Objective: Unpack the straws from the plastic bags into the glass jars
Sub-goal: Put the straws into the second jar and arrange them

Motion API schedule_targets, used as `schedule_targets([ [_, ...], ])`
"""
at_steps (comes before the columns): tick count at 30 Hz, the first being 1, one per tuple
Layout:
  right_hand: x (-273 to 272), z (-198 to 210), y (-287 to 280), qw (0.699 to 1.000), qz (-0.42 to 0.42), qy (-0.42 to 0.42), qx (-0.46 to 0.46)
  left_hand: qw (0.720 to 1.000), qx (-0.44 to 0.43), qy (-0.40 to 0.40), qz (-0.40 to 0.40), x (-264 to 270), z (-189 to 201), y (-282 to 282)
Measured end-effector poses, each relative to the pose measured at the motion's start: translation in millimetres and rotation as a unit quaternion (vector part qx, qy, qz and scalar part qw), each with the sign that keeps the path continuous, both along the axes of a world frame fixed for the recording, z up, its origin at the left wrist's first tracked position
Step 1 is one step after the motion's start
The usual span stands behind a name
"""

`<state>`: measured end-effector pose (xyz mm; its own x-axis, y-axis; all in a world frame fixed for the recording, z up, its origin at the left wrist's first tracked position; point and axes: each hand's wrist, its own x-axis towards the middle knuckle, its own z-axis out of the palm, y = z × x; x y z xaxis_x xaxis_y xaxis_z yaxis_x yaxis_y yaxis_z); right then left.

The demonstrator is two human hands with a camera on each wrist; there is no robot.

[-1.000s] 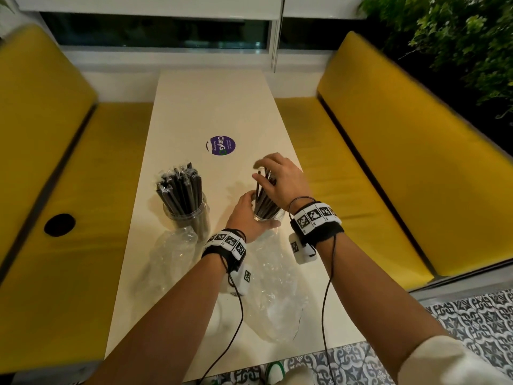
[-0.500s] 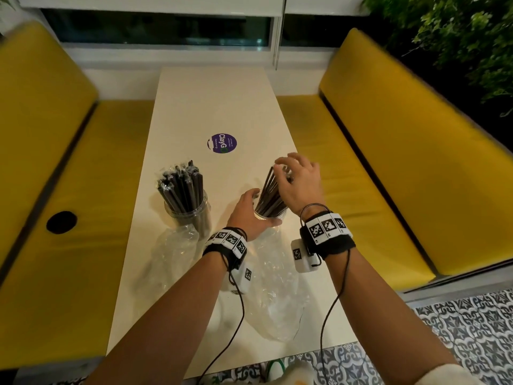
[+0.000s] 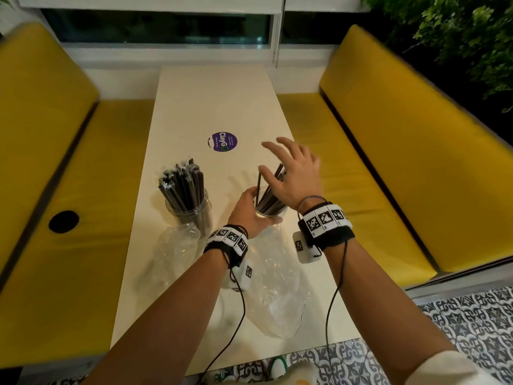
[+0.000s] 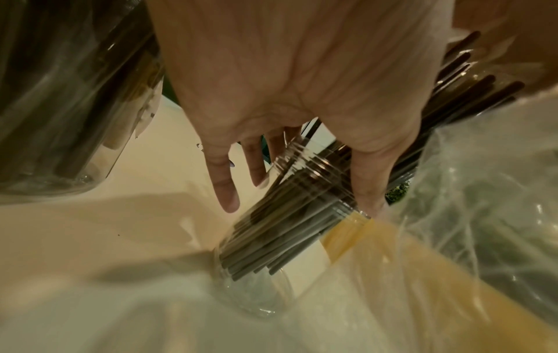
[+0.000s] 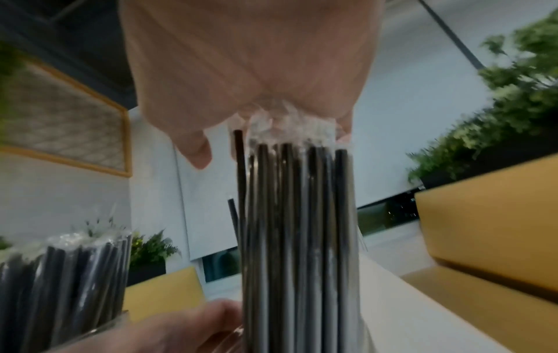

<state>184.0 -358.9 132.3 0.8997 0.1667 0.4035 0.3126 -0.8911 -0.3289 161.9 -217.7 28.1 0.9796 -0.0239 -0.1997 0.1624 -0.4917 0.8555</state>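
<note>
Two glass jars stand on the white table [image 3: 211, 95]. The left jar [image 3: 191, 215] is packed with black wrapped straws [image 3: 181, 184]. My left hand [image 3: 247, 211] grips the right jar [image 3: 270, 215] near its rim, thumb on one side and fingers on the other [image 4: 225, 188]. A thinner bundle of black straws [image 3: 270, 194] stands in this jar and leans to the right. My right hand [image 3: 291, 170] hovers over the straw tops with its fingers spread, and its palm [image 5: 247, 71] touches their clear wrapper tips [image 5: 290, 129].
Two crumpled clear plastic bags lie on the near table, one before the left jar [image 3: 177, 254] and one under my wrists [image 3: 277, 298]. A purple round sticker [image 3: 222, 141] marks the table's middle. Yellow benches [image 3: 388, 168] flank both sides.
My right hand let go of the straw tops, spread its fingers and rose slightly to the right. The straws now lean right in the jar. The left hand kept its hold.
</note>
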Motion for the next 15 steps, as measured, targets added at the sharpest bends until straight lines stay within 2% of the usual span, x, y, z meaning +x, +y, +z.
schedule_targets([
  [3, 19.1, 0.2, 5.6, 0.994, 0.097, 0.054, -0.003, 1.0, 0.007, -0.003, -0.001, 0.3, -0.1, 0.0],
  [5, 25.5, 0.7, 8.3, 0.992, 0.109, 0.066, 0.023, 1.0, 0.008, -0.001, -0.004, -0.1, -0.3, 0.9],
  [8, 23.2, 3.1, 1.3, 0.993, 0.03, -0.01, 0.116, 1.0, 0.006, 0.0, -0.006, -0.1, -2.0, 2.2],
  [10, 14.8, 2.2, -6.0, 0.989, -0.049, -0.042, 0.135, 1.0, 0.0, -0.002, -0.002, -0.5, -3.4, 2.3],
  [13, 3.8, -7.3, -6.3, 0.993, -0.104, 0.03, 0.044, 1.0, 0.0, -0.005, -0.004, -1.4, -3.2, 1.3],
  [15, 1.1, -11.1, -6.2, 0.992, -0.088, 0.053, 0.078, 1.0, -0.001, -0.006, -0.004, -1.1, -3.5, 1.0],
])
